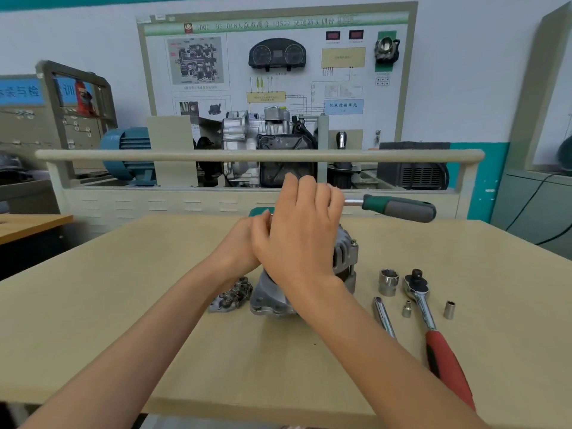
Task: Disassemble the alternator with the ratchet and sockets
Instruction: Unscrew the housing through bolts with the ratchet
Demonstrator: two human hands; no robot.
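Alternator (343,258) stands mid-surface, mostly hidden behind both hands. Right hand (305,230) lies over its top, fingers fairly straight, covering the head of the green-handled ratchet (399,207), whose handle sticks out right and level, nobody gripping it. Left hand (244,243) sits tucked against the alternator's left side, partly behind the right; whether its fingers curl round the housing cannot be told. Risks, judged from here: with the palm only pressing the ratchet head and the handle free, the socket could cam off the fastener and round it; the socket itself is hidden, so seating is unknown. The alternator is unclamped and stands on the bare surface (154,305), so a hard pull could tip or spin it and sweep it into the loose parts to its right. Those parts sit close: big socket (388,281), red-handled ratchet (433,329), extension bar (383,317), two small sockets (407,308) (449,309), all able to roll off if knocked. A removed metal part (232,295) lies just left of the alternator's base, near the left forearm. Surface is a tan, plain wooden top. Room is a training workshop: behind the surface a beige trainer bench with a rail (260,155), a gearbox (263,144), a blue motor (130,153), and a wall display board (275,63) with instrument cluster and diagrams; cabinet at left.
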